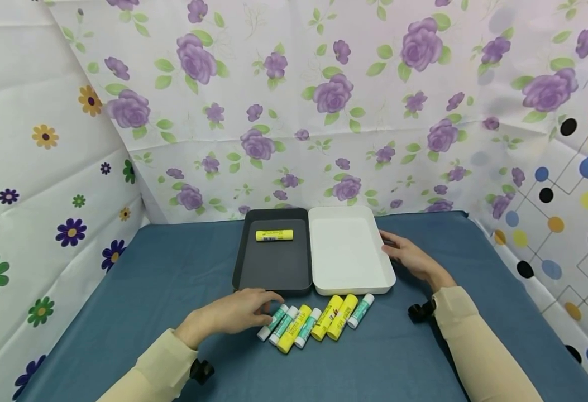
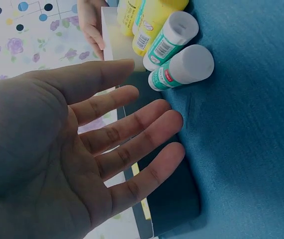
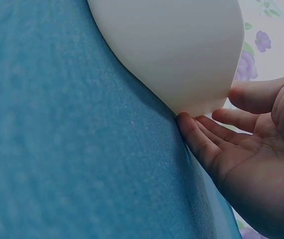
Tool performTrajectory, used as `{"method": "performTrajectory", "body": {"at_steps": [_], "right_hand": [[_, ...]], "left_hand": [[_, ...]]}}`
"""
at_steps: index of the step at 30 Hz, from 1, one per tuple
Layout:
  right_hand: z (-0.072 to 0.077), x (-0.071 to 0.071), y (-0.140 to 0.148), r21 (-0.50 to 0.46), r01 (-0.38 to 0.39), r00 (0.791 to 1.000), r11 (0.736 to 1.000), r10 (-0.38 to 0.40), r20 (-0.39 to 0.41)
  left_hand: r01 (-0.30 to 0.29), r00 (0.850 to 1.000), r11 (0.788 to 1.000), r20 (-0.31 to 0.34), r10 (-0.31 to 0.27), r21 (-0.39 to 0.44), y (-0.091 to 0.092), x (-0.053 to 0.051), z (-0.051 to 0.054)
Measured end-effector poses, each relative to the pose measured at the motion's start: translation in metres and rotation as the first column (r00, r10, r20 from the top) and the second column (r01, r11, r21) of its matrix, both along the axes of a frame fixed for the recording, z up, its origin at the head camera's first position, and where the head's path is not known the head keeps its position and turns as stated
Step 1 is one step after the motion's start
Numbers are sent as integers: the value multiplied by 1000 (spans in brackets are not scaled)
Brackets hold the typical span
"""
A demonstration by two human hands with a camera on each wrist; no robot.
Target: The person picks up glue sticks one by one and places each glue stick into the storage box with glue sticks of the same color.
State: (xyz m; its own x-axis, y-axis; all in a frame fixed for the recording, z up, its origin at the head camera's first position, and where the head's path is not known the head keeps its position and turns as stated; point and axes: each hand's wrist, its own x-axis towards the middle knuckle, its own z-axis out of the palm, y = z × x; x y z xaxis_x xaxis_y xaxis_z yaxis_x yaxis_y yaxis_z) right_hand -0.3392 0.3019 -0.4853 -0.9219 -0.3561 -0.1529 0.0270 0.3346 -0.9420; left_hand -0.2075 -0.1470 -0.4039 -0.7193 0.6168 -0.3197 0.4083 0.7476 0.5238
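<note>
My left hand [image 1: 235,310] hovers at the left end of a row of several glue sticks, fingers apart and holding nothing. Nearest to it lies a white-and-green glue stick [image 1: 272,322]; the left wrist view shows its white cap [image 2: 197,63] apart from the fingertips [image 2: 171,154]. Yellow glue sticks [image 1: 294,329] lie among the green ones. With its thumb by the rim and fingers against the outer wall, my right hand [image 1: 414,259] touches the right side of a white tray [image 1: 349,248]. Inside the dark grey tray [image 1: 271,271] is one yellow glue stick [image 1: 274,235].
Both trays stand side by side on a blue cloth [image 1: 188,262]. Behind them hangs a flowered curtain [image 1: 294,111], with patterned sheets [image 1: 17,184] at either side. A black strap piece [image 1: 201,371] sits at each wrist.
</note>
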Motion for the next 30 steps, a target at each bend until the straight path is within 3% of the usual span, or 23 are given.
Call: {"method": "performTrajectory", "body": {"at_steps": [19, 30], "right_hand": [[-1, 0, 2, 2, -5, 1000, 1000, 5, -16], [2, 3, 0, 12, -11, 1000, 1000, 11, -21]], "left_hand": [[-12, 999, 1000, 34, 12, 6, 5, 2, -9], [-19, 1000, 1000, 20, 19, 8, 5, 2, -16]]}}
